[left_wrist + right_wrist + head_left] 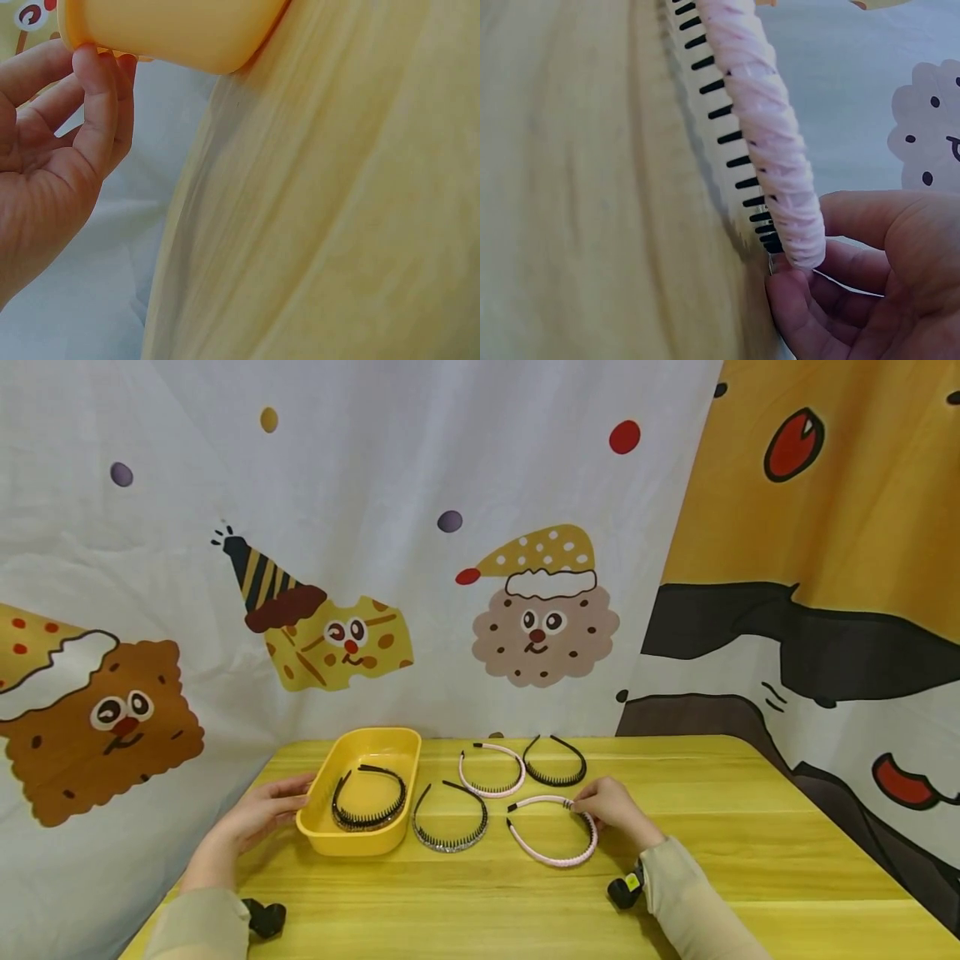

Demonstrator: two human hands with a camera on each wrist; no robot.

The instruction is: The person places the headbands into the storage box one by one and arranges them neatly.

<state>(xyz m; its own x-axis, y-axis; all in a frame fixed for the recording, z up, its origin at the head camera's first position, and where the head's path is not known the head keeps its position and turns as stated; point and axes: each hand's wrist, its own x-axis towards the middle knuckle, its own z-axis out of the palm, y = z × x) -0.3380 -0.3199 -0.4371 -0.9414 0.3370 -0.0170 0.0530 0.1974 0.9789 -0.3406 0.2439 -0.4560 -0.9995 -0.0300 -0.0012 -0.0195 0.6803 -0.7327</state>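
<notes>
My right hand (613,808) pinches one end-side of a pink wrapped headband (557,862) between thumb and fingers. Close up in the right wrist view, black comb teeth line the inner side of this band (769,127). At the left, my left hand (264,810) holds the rim of a yellow plastic basket (318,843), its fingertips under the lip in the left wrist view. Inside the basket lie black toothed headbands (369,820), overlapping, one with a glittery edge. Between basket and right hand, a glittery headband (450,846) rests on the table.
Farther back on the yellow wood-grain table (675,877) lie another pink headband (495,793) and a black headband (557,779). A printed cloth (420,435) with cartoon figures hangs behind the table's back edge.
</notes>
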